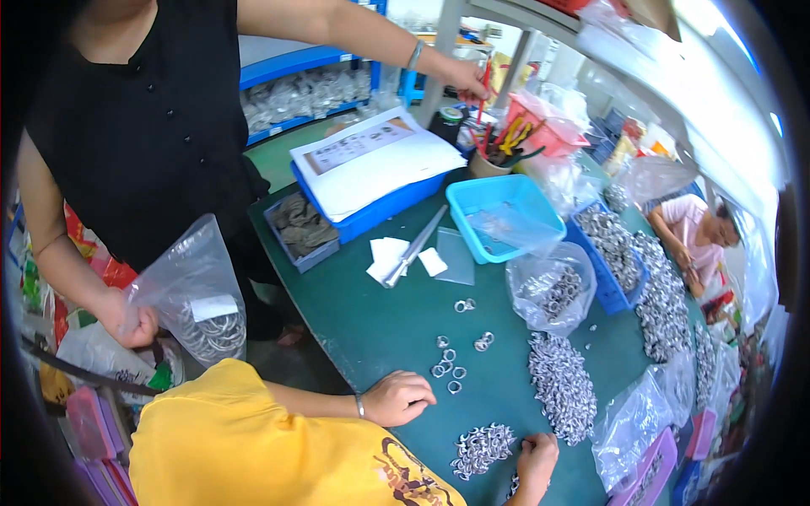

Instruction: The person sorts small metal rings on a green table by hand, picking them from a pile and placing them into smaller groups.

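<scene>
Head view: the left hand [398, 398] rests near the worktop's near edge with its grip clenched into a loose fist, knuckles toward a scatter of small silver metal rings [449, 369]; whether a ring sits inside it is hidden. Five or so of these loose rings lie just beyond the fingers, seemingly spread out so each can be picked singly, with a pair [465, 305] and another couple [483, 341] farther in. The right hand [537, 460] lies against a small tangled heap of silver rings [482, 447] by the near edge; whether its grip has closed on any I cannot tell. Beyond it a larger heap [561, 386] stretches across the dark green worktop [380, 325], beside one clear plastic bag of rings [553, 291] and one light blue plastic tray [504, 218]. At the left edge a standing person in black holds another ring-filled clear bag [198, 299] clear of the worktop.
</scene>
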Demonstrator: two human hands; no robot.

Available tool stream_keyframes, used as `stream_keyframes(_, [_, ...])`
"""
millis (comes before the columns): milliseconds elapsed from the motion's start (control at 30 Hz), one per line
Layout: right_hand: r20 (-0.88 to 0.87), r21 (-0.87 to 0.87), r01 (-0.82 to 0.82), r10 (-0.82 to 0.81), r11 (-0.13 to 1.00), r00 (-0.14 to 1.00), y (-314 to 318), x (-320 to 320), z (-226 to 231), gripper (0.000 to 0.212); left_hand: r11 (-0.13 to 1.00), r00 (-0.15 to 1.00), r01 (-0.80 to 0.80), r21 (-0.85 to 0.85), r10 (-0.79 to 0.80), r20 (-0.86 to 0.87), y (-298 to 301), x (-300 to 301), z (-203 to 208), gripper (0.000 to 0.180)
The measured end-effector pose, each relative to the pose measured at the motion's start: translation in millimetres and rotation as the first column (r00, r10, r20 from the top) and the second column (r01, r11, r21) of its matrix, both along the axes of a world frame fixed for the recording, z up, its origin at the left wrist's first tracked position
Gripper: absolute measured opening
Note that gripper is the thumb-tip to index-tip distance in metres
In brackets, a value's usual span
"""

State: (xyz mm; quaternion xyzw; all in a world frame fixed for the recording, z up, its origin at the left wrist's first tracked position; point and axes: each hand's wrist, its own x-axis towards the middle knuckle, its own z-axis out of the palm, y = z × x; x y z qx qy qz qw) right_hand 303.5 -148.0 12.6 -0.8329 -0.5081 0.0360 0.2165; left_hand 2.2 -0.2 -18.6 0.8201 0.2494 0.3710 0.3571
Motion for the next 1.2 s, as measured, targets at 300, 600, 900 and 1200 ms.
stream_keyframes(300, [0.0, -0.01, 0.079, -0.079, 0.997, 0.997, -1.3, -3.1, -3.6, 0.009, 0.952, 0.964, 0.044, -0.303, 0.04, 0.265, 35.0, 36.7, 56.6, 0.03])
stream_keyframes(600, [-0.06, -0.012, 0.114, -0.114, 0.993, 0.992, 6.2, -4.5, -6.2, 0.012, 0.955, 0.756, 0.014, -0.295, 0.183, 0.629, 197.9, 148.4, 187.5, 0.065])
stream_keyframes(900, [-0.119, -0.05, 0.193, -0.198, 0.98, 0.973, 4.1, 2.0, -9.3, 0.012, 0.611, 0.692, 0.185, -0.77, 0.476, 0.544, 327.9, 202.9, 273.5, 0.086])
stream_keyframes(1200, [-0.09, -0.049, 0.227, -0.23, 0.973, 0.969, 4.0, 4.9, -12.8, 0.013, 0.684, 0.829, -0.013, -0.729, 0.416, 0.375, 324.1, 190.5, 284.3, 0.073])
